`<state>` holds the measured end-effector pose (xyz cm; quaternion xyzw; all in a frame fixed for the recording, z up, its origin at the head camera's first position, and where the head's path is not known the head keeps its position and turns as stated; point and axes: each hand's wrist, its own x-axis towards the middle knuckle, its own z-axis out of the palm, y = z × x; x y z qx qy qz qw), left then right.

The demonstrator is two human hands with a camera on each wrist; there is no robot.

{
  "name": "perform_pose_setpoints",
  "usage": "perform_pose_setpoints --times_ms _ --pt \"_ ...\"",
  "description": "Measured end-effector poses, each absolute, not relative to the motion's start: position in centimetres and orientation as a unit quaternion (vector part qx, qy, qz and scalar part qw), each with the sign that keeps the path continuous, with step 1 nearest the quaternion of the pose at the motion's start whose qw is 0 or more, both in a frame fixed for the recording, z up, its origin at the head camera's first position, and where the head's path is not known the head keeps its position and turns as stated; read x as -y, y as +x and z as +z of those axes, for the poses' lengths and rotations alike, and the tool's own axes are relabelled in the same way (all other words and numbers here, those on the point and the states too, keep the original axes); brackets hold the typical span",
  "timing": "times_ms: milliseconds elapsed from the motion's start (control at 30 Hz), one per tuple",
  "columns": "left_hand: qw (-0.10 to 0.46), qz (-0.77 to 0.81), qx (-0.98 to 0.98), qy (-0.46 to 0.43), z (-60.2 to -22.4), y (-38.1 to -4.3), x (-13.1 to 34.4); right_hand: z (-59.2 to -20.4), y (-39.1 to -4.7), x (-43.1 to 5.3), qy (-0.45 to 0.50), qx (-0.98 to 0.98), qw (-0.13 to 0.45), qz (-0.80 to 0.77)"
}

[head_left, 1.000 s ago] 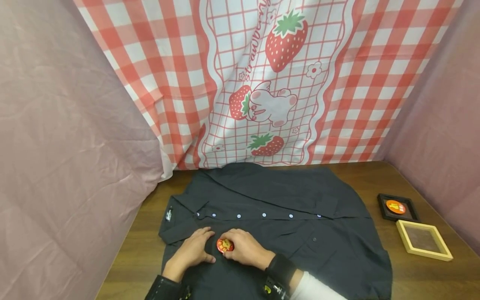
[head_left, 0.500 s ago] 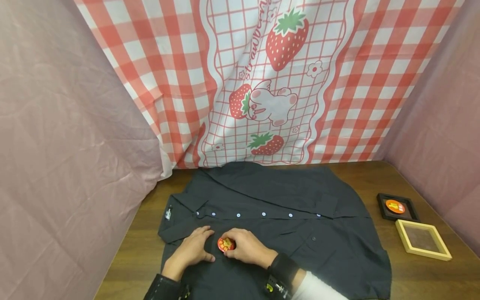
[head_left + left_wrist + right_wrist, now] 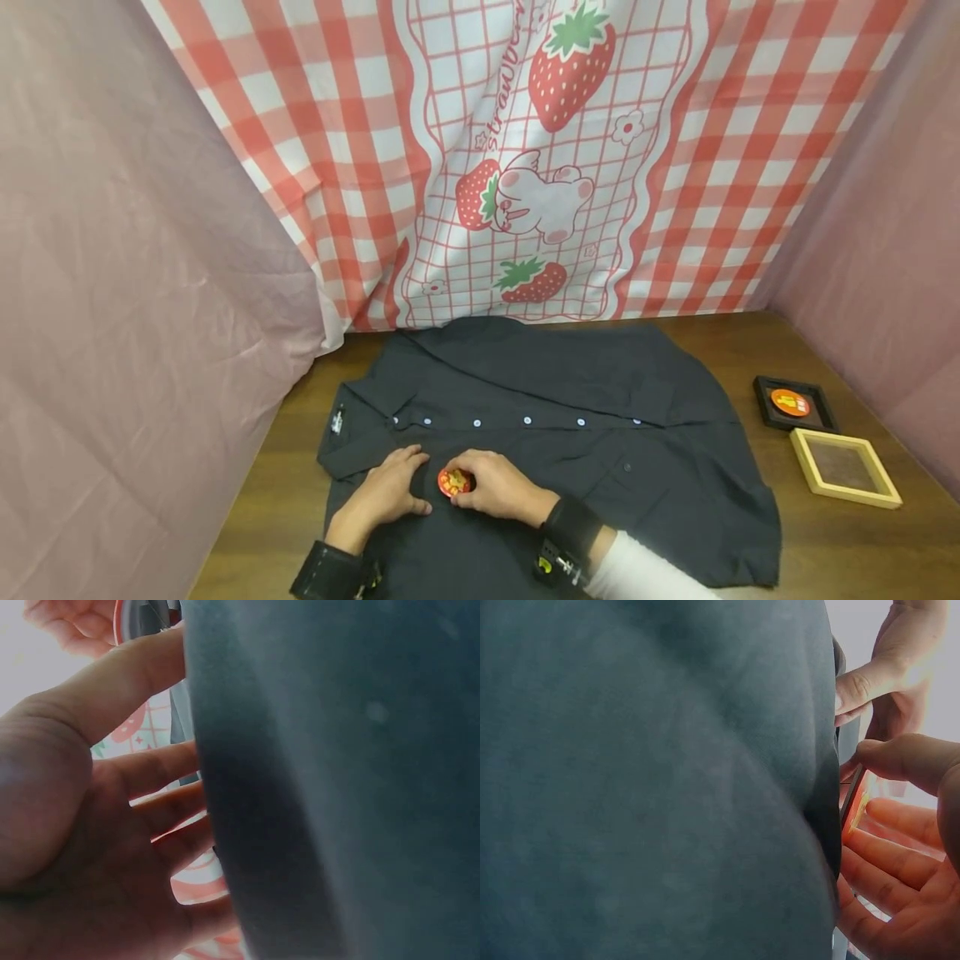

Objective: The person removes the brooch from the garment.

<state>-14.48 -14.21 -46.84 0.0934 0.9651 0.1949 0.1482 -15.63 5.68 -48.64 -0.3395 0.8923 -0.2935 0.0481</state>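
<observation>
A dark short-sleeved shirt (image 3: pixel 570 508) lies spread out, its collar to the left and a row of pale buttons running across it. My left hand (image 3: pixel 386 492) rests on it below the collar, fingers and thumb spread; in the left wrist view its fingertips meet the cloth (image 3: pixel 337 780). Just to its right, my right hand (image 3: pixel 498 487) pinches a round red-and-yellow pin badge (image 3: pixel 453 482) between thumb and fingers, over the shirt front. In the right wrist view the badge (image 3: pixel 855 802) appears edge-on, tilted against the cloth, with the thumb at its rim.
On the wooden table (image 3: pixel 810 542) at the right, a black frame (image 3: pixel 821 404) holds an orange round badge (image 3: pixel 791 402). A pale wooden frame (image 3: pixel 808 462) lies in front of it. A red-checked strawberry cloth (image 3: pixel 360 167) hangs behind, with pinkish curtains (image 3: pixel 150 292) at the sides.
The right hand and the badge have shifted very slightly rightward over the shirt. The left hand stays in place. The head view has tilted a little downward.
</observation>
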Motion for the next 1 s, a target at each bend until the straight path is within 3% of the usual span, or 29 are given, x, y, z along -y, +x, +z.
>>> perform_pose_setpoints --times_ms 333,700,1000 --pt "0.15 0.171 -0.972 0.061 -46.57 -14.34 13.3 -48.74 -15.5 -6.03 -0.325 -0.885 0.059 -0.328" --pt "0.111 0.202 -0.965 0.123 -46.78 -14.0 13.91 -48.91 -15.78 -6.41 -0.33 -0.87 0.043 -0.364" --pt "0.115 0.208 -0.964 0.122 -46.7 -14.09 14.1 -49.02 -16.0 -6.47 -0.326 -0.863 0.047 -0.383"
